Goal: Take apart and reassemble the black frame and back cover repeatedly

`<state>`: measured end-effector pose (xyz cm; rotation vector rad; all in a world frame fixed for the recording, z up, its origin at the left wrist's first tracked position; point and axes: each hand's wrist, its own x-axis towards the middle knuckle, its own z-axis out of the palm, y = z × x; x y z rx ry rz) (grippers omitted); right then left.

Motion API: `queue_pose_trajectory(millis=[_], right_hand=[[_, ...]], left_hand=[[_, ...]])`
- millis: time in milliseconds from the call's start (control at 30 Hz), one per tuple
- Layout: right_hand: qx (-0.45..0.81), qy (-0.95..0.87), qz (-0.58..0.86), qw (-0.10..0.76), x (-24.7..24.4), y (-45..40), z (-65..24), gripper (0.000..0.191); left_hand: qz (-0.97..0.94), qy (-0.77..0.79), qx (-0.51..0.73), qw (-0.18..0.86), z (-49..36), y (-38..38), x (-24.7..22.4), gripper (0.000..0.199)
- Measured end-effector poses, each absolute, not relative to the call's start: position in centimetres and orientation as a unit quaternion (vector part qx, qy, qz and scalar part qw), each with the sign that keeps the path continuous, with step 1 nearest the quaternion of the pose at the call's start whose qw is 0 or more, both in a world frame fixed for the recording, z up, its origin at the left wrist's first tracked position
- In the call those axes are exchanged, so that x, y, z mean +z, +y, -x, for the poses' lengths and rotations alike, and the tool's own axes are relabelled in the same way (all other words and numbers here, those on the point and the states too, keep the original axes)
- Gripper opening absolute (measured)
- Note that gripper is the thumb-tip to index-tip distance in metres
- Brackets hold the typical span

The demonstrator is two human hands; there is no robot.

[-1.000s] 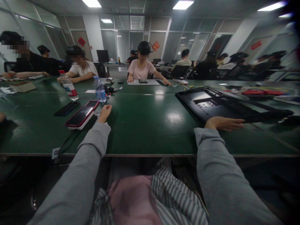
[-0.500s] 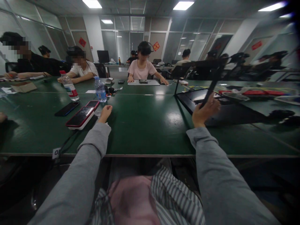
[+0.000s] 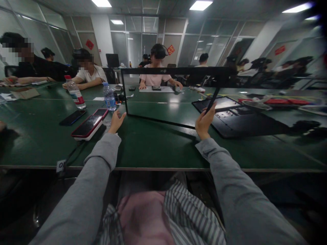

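holding frame [image 3: 163,70] above green table [image 3: 158,146] under ceiling lights [image 3: 200,5], right grip [image 3: 204,123]; left grip [image 3: 117,121] parted.

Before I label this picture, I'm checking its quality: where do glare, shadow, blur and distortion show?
In the head view, a ceiling light glares white and the green table shows a bright reflection; same view, a soft shadow lies below the black frame in the right hand; same view, the red items at far right look blurred and stretched, and the upper right corner goes dark.

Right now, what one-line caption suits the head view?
Right hand holding a black rectangular frame over a green table, open left hand beside the frame's lower left corner.
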<state>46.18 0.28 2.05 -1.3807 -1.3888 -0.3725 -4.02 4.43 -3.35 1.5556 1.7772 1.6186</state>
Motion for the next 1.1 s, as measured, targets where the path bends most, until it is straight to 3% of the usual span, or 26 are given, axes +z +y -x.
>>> queue_pose_trajectory(millis=[67, 267, 533, 700, 867, 1100], right_hand=[[-0.125, -0.581, 0.585, 0.552, 1.4, 1.0, -46.0, 0.066], [-0.049, -0.597, 0.629, 0.496, -0.9, 3.0, -46.5, 0.067], [0.057, -0.615, 0.652, 0.439, -3.4, 5.3, -48.5, 0.048], [0.048, -0.613, 0.659, 0.434, -3.3, 5.0, -48.5, 0.040], [0.006, -0.624, 0.687, 0.371, -3.5, 4.9, -48.5, 0.039], [-0.016, -0.656, 0.702, 0.277, -4.5, 5.8, -49.3, 0.045]], left_hand=[[-0.546, 0.608, 0.560, 0.135, 3.8, 4.2, -3.3, 0.066], [-0.537, 0.609, 0.541, 0.218, 3.6, 3.6, -2.6, 0.048], [-0.530, 0.641, 0.530, 0.167, 3.3, 2.7, -2.0, 0.039], [-0.532, 0.684, 0.491, 0.092, 3.5, 2.0, -1.5, 0.035], [-0.549, 0.726, 0.411, 0.046, 3.4, 1.5, -1.4, 0.027], [-0.556, 0.776, 0.288, 0.069, 3.0, 0.8, -0.5, 0.038]])
